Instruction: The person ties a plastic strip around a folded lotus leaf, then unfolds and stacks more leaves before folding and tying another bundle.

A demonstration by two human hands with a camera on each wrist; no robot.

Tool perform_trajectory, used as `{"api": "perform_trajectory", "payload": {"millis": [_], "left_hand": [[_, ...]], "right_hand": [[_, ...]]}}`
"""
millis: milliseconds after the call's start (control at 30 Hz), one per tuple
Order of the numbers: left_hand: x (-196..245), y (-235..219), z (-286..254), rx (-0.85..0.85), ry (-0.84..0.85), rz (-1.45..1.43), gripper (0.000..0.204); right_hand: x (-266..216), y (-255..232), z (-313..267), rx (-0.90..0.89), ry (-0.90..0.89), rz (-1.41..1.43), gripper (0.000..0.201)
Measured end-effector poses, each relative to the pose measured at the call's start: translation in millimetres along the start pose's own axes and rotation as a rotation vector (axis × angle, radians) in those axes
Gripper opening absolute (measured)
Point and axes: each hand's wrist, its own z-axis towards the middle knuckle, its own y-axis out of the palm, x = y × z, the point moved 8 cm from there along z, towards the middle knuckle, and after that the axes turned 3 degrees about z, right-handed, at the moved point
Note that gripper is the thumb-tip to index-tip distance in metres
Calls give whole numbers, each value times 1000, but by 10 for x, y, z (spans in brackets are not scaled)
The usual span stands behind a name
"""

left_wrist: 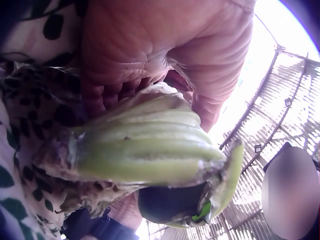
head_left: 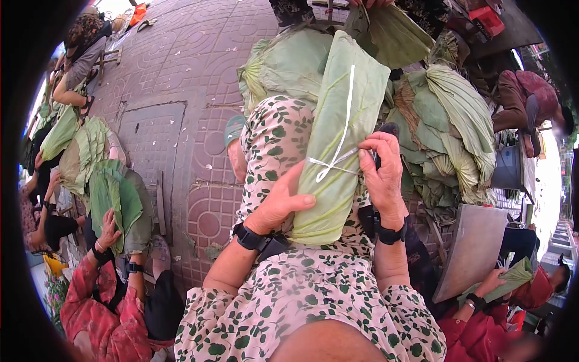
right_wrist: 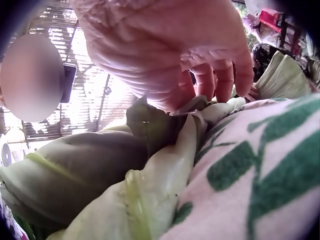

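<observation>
A long bundle of folded green leaves (head_left: 338, 96) lies across the wearer's patterned lap, with a white string (head_left: 329, 166) crossed and looped around its middle. From the left side my left hand (head_left: 280, 202) grips the bundle, thumb on top and fingers hidden beneath. At the bundle's right edge my right hand (head_left: 384, 175) pinches the string between thumb and forefinger. The left wrist view shows my left hand (left_wrist: 167, 45) behind the bundle's ribbed end (left_wrist: 145, 150). In the right wrist view, bent fingers of my right hand (right_wrist: 170, 50) are beside the leaves (right_wrist: 150, 195).
Large leaf stacks stand ahead (head_left: 283, 69) and at right (head_left: 446, 120). A board (head_left: 470, 250) leans at the right. Another person's hands hold leaves (head_left: 398, 36) at the top. More people handle leaves at left (head_left: 114, 199) and lower right (head_left: 512, 277).
</observation>
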Motion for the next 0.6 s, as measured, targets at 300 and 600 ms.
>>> {"api": "perform_trajectory", "payload": {"millis": [300,600], "left_hand": [[20,16,-5,1,-3,-2,92],[32,30,-9,-29,13,16,88]], "right_hand": [[21,-3,-41,41,-18,-3,9],[42,1,-50,42,7,27,10]]}}
